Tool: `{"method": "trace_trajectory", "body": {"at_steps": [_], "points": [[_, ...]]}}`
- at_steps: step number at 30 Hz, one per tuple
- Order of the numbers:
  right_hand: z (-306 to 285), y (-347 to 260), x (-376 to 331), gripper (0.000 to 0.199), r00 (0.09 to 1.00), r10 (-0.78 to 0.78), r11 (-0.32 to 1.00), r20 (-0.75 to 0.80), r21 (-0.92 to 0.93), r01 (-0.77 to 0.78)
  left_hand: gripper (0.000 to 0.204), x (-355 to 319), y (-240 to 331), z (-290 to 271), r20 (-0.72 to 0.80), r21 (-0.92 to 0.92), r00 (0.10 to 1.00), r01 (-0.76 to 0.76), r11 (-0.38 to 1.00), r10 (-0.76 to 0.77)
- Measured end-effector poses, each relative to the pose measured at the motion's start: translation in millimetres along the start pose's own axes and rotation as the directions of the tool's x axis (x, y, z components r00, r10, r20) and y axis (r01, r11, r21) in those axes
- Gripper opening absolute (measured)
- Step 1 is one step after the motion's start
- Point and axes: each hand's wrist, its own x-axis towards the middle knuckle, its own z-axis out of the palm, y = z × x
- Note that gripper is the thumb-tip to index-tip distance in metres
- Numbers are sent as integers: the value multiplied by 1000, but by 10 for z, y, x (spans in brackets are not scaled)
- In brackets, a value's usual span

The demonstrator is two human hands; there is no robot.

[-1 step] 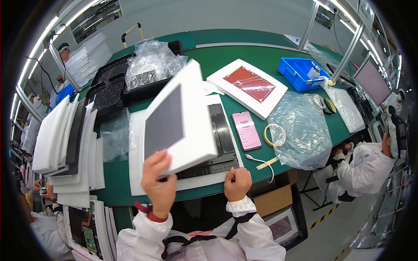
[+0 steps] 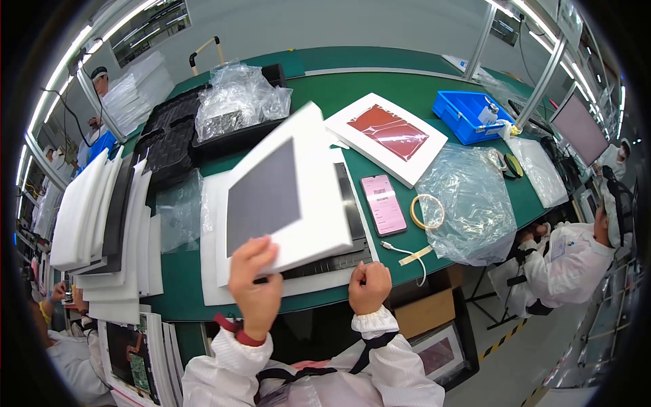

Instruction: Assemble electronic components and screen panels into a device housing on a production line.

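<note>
Foam sheets (image 2: 98, 210), one row, far left; left grip (image 2: 256, 286) pinching one white panel (image 2: 315, 203), tilted over one dark device (image 2: 353, 217), blocking most of it; right grip (image 2: 370, 287) pressed together, fist at worktop (image 2: 339, 85) edge; rightward, one phone (image 2: 384, 203), one cream ring (image 2: 442, 214), one blue bin (image 2: 464, 125).

Bright tube lights (image 2: 129, 21) shine from both sides, edges bend, and the white panel (image 2: 319, 217) looks blurred.

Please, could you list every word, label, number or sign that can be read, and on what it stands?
No words or numbers are clearly readable.
Phone screen: dark print on pink, too small to read.
Co-worker's white garment: small coloured mark, too small to read.
White frame in the left hand: no writing visible.
</note>
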Motion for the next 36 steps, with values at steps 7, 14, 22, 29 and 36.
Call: {"method": "trace_trajectory", "body": {"at_steps": [7, 14, 22, 29, 36], "points": [[-17, 18, -13, 23, 1000, -19, 1000, 3, 5, 19, 44, -238, -139, 362, 145, 67, 986, -94, 993, 83], [2, -5, -3, 24, 1000, 13, 999, -12, 41, -12, 42, -286, -177, 410, 192, 89, 979, -89, 992, 70], [11, 7, -20, 25, 1000, 7, 999, -12, 41, -7, 44, -291, -169, 346, 274, 117, 959, -103, 988, 67], [6, 6, -23, 26, 1000, 17, 1000, -9, 20, -17, 41, -318, -23, 211, 379, 145, 921, -157, 977, 92], [-43, -23, -29, 20, 995, 90, 991, 33, 96, -93, 30, -360, -346, -303, -63, 196, 993, 110, 975, -99]]}}
